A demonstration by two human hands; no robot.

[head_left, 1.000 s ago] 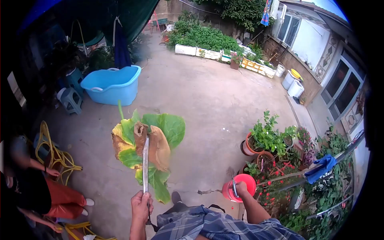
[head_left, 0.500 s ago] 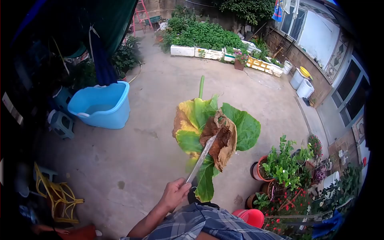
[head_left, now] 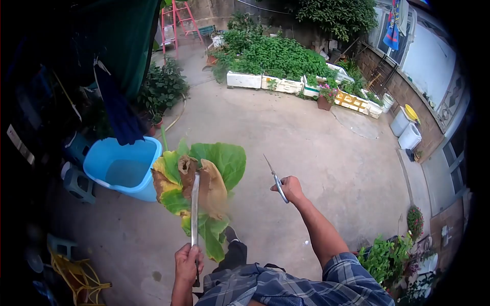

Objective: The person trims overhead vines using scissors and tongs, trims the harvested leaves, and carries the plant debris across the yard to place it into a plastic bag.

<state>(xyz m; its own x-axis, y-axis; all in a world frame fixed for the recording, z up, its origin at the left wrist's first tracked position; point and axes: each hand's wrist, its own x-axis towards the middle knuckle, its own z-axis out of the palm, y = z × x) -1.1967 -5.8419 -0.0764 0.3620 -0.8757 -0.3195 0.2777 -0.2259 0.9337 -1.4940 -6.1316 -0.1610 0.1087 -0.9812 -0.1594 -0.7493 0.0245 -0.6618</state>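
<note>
My left hand (head_left: 188,260) is wrapped round a long, flat, silvery metal strip (head_left: 194,211) that looks like tongs; how its far end meets the leaves is unclear. At that end is a bunch of large leaves (head_left: 224,162), partly green, partly yellowed, with brown, shrivelled ones in the middle. A green stalk sticks up behind them. To the right, well apart from the leaves, my right hand (head_left: 289,189) grips a pair of scissors (head_left: 277,182), pointed blades forward and up.
A light blue tub (head_left: 122,171) with water stands left, beside a stool (head_left: 79,182). White planter boxes (head_left: 282,84) line the back. Potted plants (head_left: 386,259) stand at lower right, a yellow chair frame (head_left: 79,278) at lower left. My shoe (head_left: 231,234) is on the concrete.
My left hand has carried the metal strip and leaves to the left, near the tub. My right hand has come into view with the scissors. My view has shifted and a foot shows.
</note>
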